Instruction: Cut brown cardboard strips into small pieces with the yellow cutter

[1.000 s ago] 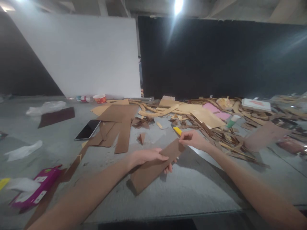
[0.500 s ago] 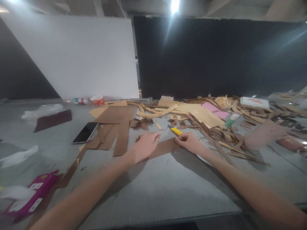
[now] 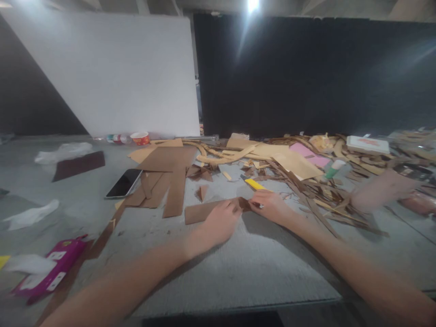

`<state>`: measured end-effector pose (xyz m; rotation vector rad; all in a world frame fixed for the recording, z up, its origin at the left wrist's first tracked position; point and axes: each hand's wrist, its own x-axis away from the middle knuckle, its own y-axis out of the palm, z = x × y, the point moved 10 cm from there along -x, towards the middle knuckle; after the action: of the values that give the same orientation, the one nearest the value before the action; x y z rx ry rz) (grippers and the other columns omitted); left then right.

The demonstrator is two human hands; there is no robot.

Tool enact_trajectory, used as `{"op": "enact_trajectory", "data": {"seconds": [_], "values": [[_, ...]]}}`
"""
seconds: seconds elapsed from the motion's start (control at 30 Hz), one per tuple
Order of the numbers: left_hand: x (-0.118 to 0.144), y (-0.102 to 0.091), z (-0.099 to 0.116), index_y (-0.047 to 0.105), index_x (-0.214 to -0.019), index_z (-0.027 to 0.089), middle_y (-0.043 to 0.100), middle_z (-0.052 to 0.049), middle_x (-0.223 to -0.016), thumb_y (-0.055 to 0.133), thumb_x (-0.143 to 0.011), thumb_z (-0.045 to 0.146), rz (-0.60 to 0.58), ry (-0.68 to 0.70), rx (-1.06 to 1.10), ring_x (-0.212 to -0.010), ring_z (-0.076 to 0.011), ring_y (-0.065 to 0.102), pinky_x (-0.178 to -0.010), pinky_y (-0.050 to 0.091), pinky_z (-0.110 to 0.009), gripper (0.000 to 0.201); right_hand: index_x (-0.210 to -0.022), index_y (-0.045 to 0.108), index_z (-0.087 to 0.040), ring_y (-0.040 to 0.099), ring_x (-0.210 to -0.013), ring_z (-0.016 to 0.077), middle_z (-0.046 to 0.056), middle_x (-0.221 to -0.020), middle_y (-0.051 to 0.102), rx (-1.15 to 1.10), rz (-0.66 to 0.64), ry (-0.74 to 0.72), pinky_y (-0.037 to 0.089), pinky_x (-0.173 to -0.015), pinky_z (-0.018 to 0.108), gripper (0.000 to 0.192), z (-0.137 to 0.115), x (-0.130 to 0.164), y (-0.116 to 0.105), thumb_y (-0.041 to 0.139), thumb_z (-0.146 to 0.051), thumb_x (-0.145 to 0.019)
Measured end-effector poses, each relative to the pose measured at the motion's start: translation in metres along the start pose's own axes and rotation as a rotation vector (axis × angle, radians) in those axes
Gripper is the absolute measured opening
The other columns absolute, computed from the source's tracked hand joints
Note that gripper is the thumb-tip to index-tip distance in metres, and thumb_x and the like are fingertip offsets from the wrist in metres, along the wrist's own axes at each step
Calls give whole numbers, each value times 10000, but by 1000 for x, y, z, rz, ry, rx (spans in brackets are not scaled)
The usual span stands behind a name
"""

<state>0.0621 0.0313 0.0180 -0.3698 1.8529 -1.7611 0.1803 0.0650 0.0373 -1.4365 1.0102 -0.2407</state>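
Observation:
A brown strip of paper or thin card (image 3: 200,212) lies across the table in front of me, its right end bent up. My left hand (image 3: 223,221) rests over the strip, fingers closed on it near the bend. Just to the right, my right hand (image 3: 270,206) pinches the raised end between thumb and fingers. A yellow utility knife (image 3: 254,183) lies just beyond the right hand, which hides its rear end. Behind the strip is a small brown triangular scrap (image 3: 201,193).
Brown sheets (image 3: 166,159) and a phone (image 3: 124,183) lie to the left. Piled offcuts (image 3: 334,204) and a glue stick (image 3: 334,169) are on the right. A magenta tissue pack (image 3: 64,259) is at the near left, a red paper cup (image 3: 140,138) at the back.
My left hand has moved right along the strip, close to the right hand, uncovering the strip's left part. The strip's right end is now bent upward. The view has shifted slightly.

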Motion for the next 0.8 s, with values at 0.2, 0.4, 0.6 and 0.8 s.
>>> {"op": "enact_trajectory", "data": {"seconds": [0.2, 0.4, 0.6, 0.8], "values": [[0, -8, -4, 679, -1306, 120, 718, -179, -1291, 520, -945, 31, 30, 23, 62, -1207, -308, 682, -1074, 576, -468, 405, -879, 717, -176, 565, -818, 221, 54, -832, 682, 263, -143, -374, 412, -761, 363, 340, -36, 7, 10, 509, -190, -1147], [0, -6, -4, 685, -1307, 94, 715, -185, -1294, 503, -973, 37, 15, 20, 32, -1236, -310, 670, -1084, 573, -453, 384, -922, 734, -175, 578, -878, 234, 67, -911, 703, 254, -208, -399, 417, -783, 370, 267, -36, 8, 19, 556, -143, -1119], [-1, -7, -5, 687, -1328, 84, 716, -181, -1318, 503, -969, 42, -10, 16, 38, -1227, -303, 679, -1088, 569, -438, 406, -870, 734, -166, 591, -849, 223, 62, -824, 673, 148, -246, -295, 420, -778, 354, 277, -32, 2, 14, 578, -158, -1099], [3, -8, -9, 665, -1411, 126, 694, -167, -1457, 466, -974, 47, 31, 8, 114, -1415, -275, 624, -1227, 485, -457, 487, -799, 737, -173, 598, -779, 188, 55, -789, 659, 47, -300, -187, 424, -745, 323, 339, -30, 1, 6, 550, -150, -1081]]}}
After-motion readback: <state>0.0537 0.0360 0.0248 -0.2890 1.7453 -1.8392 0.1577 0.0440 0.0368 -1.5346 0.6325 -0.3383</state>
